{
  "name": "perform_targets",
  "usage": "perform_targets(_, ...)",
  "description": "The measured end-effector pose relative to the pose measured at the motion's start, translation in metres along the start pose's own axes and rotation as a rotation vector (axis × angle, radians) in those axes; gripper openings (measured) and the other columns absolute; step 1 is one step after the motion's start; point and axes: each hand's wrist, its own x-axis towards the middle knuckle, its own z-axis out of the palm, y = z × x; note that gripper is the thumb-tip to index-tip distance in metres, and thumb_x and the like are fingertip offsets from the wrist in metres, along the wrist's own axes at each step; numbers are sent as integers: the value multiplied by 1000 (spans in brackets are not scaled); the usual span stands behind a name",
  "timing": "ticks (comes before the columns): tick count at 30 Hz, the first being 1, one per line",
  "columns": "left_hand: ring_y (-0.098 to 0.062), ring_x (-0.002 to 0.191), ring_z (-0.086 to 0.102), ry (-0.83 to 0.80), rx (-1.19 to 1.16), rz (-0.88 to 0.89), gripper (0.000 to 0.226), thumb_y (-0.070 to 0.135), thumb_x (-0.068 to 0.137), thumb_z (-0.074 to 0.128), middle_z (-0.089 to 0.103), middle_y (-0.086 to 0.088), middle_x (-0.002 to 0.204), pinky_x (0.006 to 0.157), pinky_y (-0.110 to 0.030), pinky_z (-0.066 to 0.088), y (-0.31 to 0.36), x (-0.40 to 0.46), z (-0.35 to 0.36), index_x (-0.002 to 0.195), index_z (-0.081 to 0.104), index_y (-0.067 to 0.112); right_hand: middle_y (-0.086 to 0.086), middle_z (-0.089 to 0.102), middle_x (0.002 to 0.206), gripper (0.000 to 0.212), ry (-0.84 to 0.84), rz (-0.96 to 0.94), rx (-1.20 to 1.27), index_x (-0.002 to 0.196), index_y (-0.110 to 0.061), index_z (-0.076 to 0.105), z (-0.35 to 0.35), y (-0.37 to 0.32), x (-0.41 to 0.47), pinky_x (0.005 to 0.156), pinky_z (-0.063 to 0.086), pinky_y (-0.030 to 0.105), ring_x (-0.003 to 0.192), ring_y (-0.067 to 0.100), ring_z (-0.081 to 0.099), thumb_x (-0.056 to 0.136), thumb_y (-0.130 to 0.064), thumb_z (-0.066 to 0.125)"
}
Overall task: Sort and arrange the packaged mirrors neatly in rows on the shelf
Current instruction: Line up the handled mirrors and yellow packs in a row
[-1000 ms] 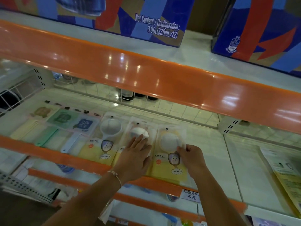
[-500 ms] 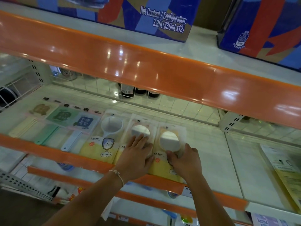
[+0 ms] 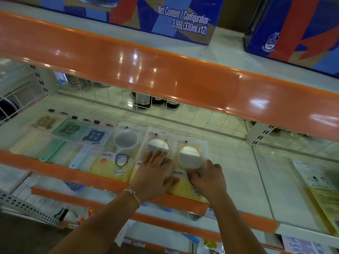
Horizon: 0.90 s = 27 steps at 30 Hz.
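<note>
Three yellow packaged hand mirrors lie side by side on the white shelf [image 3: 238,173]: a left pack [image 3: 117,156], a middle pack [image 3: 157,142] and a right pack [image 3: 190,154]. My left hand [image 3: 156,176] lies flat, fingers spread, on the lower half of the middle pack. My right hand [image 3: 209,180] rests on the lower right of the right pack, fingers curled at its edge below the round mirror. Further left lie square mirrors in packs: beige [image 3: 44,123], green [image 3: 69,129] and blue [image 3: 95,138], handles toward me.
An orange lip [image 3: 55,167] runs along the shelf front. The upper shelf's orange edge [image 3: 183,77] hangs overhead with blue cartons [image 3: 165,15] on it. A wire grid [image 3: 110,96] with bottles behind closes the back. Yellow packets [image 3: 319,191] lie at far right.
My right hand moved from the right pack's upper edge down onto its lower right. The right pack shifted closer to the middle pack. My left hand stayed on the middle pack.
</note>
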Motion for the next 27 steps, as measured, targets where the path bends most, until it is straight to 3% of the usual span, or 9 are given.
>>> perform_targets(6, -26, 146, 23, -6, -3, -1, 73, 70, 88, 34, 38, -8, 152, 120, -47, 16, 1, 0, -1, 135, 53, 17, 5, 44, 102, 54, 30, -3, -17, 114, -14, 51, 2, -1, -6, 72, 47, 31, 94, 29, 56, 83, -58, 60)
perform_targets(10, -27, 147, 21, -35, -13, -14, 74, 69, 91, 22, 37, -9, 152, 120, -47, 16, 3, -1, -5, 135, 51, 17, 7, 44, 102, 46, 50, -2, 7, 109, -15, 52, 1, 0, -11, 78, 49, 36, 100, 34, 54, 86, -54, 59)
perform_targets(16, -31, 132, 45, 42, -20, 35, 58, 53, 95, 31, 56, -12, 130, 116, -45, 23, 19, 9, -19, 117, 64, 11, 10, 50, 130, 65, 149, 8, 76, 141, -16, 45, -19, 22, -13, 97, 45, 39, 121, 30, 51, 91, -57, 52)
perform_targets(22, -27, 137, 37, 21, -69, 114, 69, 52, 94, 13, 49, -11, 140, 120, -40, 14, 77, 51, -30, 128, 56, 11, 8, 56, 128, 57, 256, -3, 113, 134, -16, 54, -55, 63, -11, 94, 51, 38, 110, 27, 61, 90, -54, 56)
perform_targets(27, -23, 137, 35, -24, -161, 156, 51, 43, 102, 30, 44, -8, 145, 117, -34, 16, 146, 88, -24, 139, 47, 12, 11, 58, 123, 50, 330, 50, 102, 127, -12, 60, -98, 120, -14, 94, 50, 37, 113, 28, 58, 90, -47, 60)
